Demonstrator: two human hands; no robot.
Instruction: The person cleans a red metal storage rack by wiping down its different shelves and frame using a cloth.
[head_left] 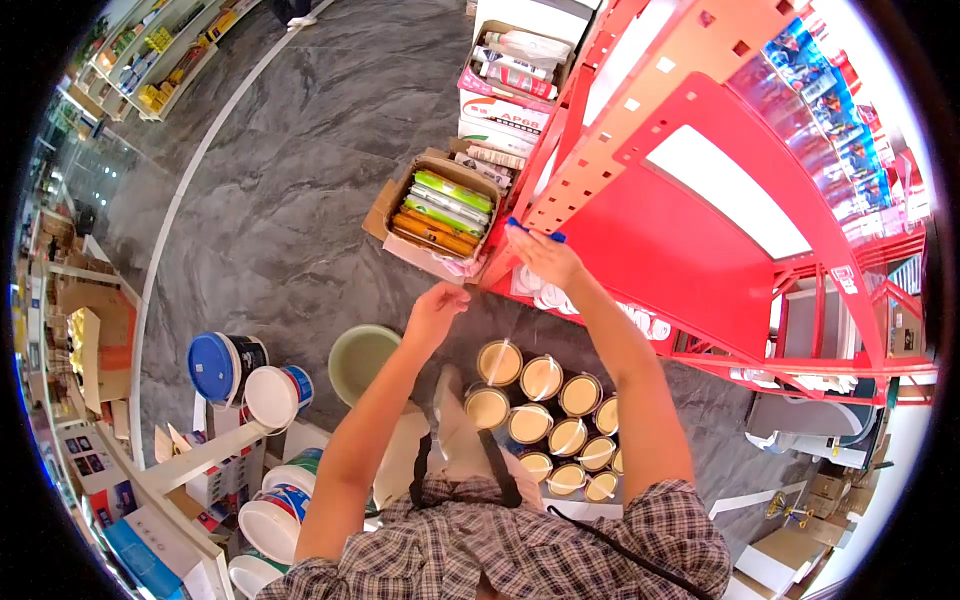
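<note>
Nearest you: your plaid shirt [480, 545], with a cluster of cans [530, 423] on the floor ahead of it, tan lids up, packed close below your right forearm. Your left hand [438, 312] is empty, fingers loosely curled, well apart from the cans, just short of the carton and not gripping it. Your right hand [545, 260] is a bit farther out: fingers extended, nearly together, laid over a blue cloth [558, 237]. That cloth sits between your fingers and the lower end of the red rack's upright [575, 190], blue showing at both sides of the hand; can't tell whether the thumb pinches it, as it's hidden. Red rack [650, 250] runs off to your right, its wide panel just beyond that hand.

Carton [420, 258] stands beside the upright, flaps out, green, silver and orange packs [440, 212] lying side by side in it. Off left on the gray floor: a pale green basin [360, 362], then a white-lidded bucket [271, 396] and a blue-lidded bucket [210, 367] touching or nearly so. Past the carton, a white AP68 box [505, 112] with tubes [518, 80] on top. Farthest, top left: stocked shelves [150, 60].
</note>
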